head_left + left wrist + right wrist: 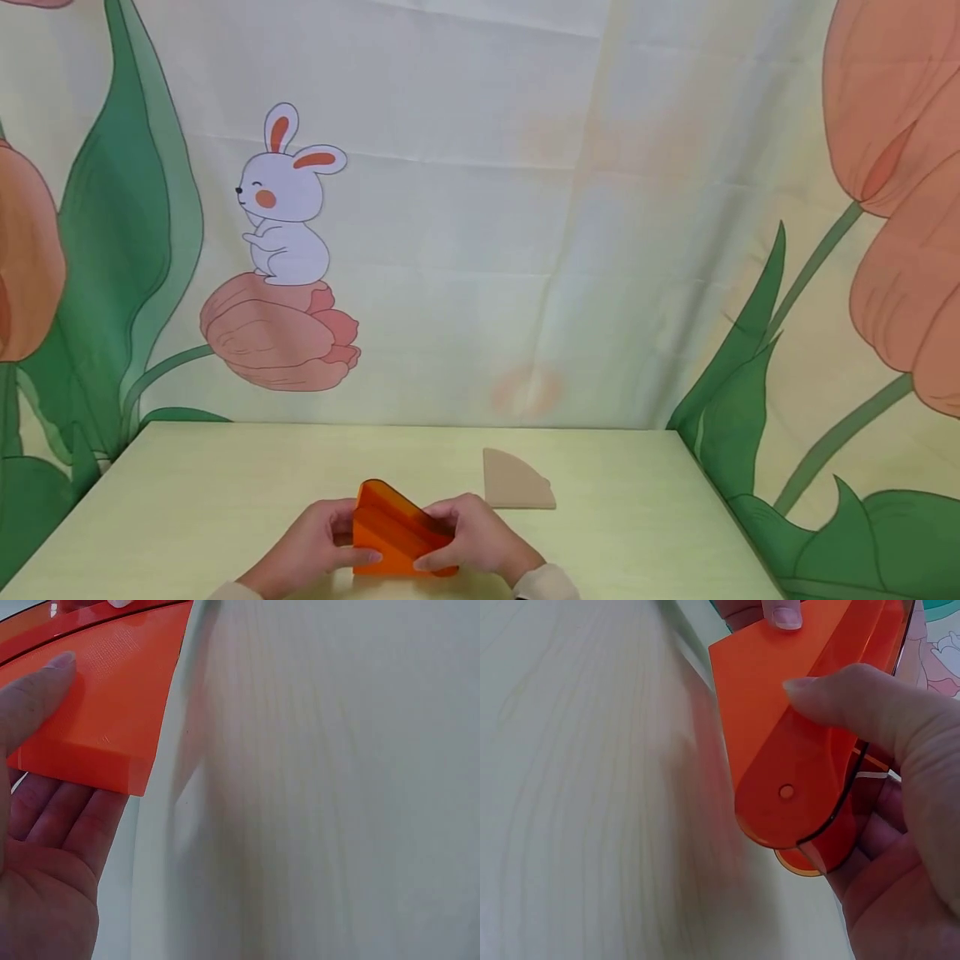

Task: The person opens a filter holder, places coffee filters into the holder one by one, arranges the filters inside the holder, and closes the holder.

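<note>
Both hands hold an orange wedge-shaped plastic case (390, 533) low over the front of the table, tilted, with a see-through hinged cover. My left hand (318, 537) grips its left side, thumb on the flat orange face and fingers behind, as the left wrist view shows. At the other end my right hand (480, 533) pinches the case between thumb and fingers. In the right wrist view, the rounded end with a small round pivot (786, 792) sticks out below the right thumb. A beige quarter-round flat piece (517, 482) lies on the table beyond the right hand.
The pale wood-grain table (637, 517) ends at a cloth backdrop (465, 250) printed with a rabbit and tulips, which also hangs along both sides.
</note>
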`<state>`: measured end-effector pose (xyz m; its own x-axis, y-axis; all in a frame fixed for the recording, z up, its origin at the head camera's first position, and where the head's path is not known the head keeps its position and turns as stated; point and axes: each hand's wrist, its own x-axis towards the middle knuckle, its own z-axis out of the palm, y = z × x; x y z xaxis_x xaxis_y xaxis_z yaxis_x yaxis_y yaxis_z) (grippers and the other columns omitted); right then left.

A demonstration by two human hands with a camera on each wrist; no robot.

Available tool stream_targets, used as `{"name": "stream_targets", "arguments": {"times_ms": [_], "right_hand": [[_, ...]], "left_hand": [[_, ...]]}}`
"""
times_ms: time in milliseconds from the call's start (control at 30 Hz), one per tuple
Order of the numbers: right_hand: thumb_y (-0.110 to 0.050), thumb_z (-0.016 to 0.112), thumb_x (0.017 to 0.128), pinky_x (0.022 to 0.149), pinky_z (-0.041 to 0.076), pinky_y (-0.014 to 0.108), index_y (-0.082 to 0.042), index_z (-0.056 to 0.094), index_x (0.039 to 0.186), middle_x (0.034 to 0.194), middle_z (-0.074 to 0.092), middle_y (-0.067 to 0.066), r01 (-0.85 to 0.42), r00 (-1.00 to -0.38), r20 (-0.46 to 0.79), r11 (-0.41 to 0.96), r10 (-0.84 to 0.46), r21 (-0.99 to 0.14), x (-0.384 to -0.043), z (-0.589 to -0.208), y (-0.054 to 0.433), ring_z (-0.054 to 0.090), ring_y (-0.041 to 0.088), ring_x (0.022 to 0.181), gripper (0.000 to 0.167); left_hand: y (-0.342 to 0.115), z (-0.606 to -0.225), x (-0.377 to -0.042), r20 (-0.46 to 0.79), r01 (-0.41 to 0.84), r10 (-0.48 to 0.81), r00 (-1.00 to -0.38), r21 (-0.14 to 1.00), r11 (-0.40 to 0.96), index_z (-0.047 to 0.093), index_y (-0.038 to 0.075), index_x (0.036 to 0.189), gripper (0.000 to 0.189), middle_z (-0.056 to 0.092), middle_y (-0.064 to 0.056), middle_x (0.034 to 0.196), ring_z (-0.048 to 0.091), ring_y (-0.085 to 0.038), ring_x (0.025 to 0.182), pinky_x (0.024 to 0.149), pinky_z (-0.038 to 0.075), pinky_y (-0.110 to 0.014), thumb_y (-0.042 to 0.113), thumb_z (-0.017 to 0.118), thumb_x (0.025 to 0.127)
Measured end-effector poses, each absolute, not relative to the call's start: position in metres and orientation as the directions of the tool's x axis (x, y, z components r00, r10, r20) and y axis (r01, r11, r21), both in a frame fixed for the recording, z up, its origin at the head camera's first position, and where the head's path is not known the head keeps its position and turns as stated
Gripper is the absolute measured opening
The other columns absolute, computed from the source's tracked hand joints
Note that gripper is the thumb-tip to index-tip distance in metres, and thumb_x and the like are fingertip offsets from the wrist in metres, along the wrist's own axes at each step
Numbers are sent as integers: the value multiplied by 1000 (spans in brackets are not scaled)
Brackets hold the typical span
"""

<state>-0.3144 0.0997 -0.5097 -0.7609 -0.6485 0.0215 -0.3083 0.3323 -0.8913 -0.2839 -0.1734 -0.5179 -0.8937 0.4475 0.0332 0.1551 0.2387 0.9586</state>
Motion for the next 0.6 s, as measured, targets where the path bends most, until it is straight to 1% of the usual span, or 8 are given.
{"name": "stream_targets", "arguments": {"times_ms": [133, 367, 467, 600], "right_hand": [[-14, 89, 80, 84, 56, 17, -18, 79, 113, 98, 76, -9, -322, -757, 25, 340, -653, -884, -314, -509, 96, 66, 5, 81, 34], [-13, 89, 80, 82, 56, 18, -17, 78, 110, 96, 76, -9, -349, -760, 39, 357, -649, -866, -315, -512, 93, 64, 5, 80, 33], [-12, 89, 79, 81, 58, 20, -16, 78, 109, 96, 76, -8, -353, -758, 49, 345, -651, -870, -315, -515, 91, 64, 6, 79, 32], [-11, 89, 79, 83, 58, 20, -16, 78, 110, 97, 77, -8, -345, -764, 56, 333, -642, -878, -315, -518, 89, 66, 7, 80, 34]], "left_hand": [[-176, -520, -283, 18, 135, 437, -899, 962, 238, 66, 7, 133, 55, 75, -7, 121, 74, -20, 103, 91, 60, -25, 27, 84, 85], [-177, -521, -284, -25, 93, 425, -905, 963, 253, 64, 6, 134, 58, 75, -8, 122, 73, -22, 104, 93, 61, -31, 25, 85, 83], [-177, -521, -284, -30, 87, 423, -906, 963, 255, 64, 5, 134, 58, 75, -8, 121, 74, -23, 104, 92, 61, -30, 24, 86, 83], [-179, -524, -285, -27, 88, 422, -906, 964, 250, 64, 5, 133, 58, 75, -9, 120, 74, -23, 103, 90, 61, -29, 24, 86, 83]]}}
